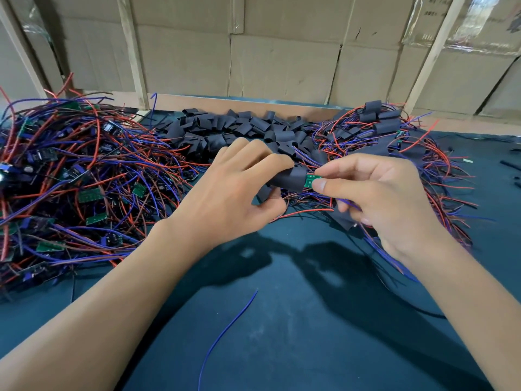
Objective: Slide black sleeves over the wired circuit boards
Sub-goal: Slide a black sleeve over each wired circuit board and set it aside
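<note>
My left hand [234, 190] grips a black sleeve [293, 179] between its fingers and thumb. Out of the sleeve's right end pokes a small green circuit board [310, 182], and my right hand [377, 193] pinches that end with thumb and forefinger. Red and purple wires run from the board under my right hand. A heap of loose black sleeves [239, 131] lies behind my hands. Unsleeved wired boards [70, 179] are piled on the left, and sleeved ones [380, 125] on the right.
The work surface is a dark teal mat [296, 320]. A single purple wire [225, 334] lies on it near me. Cardboard boxes and wooden battens [253, 52] form a wall right behind the table.
</note>
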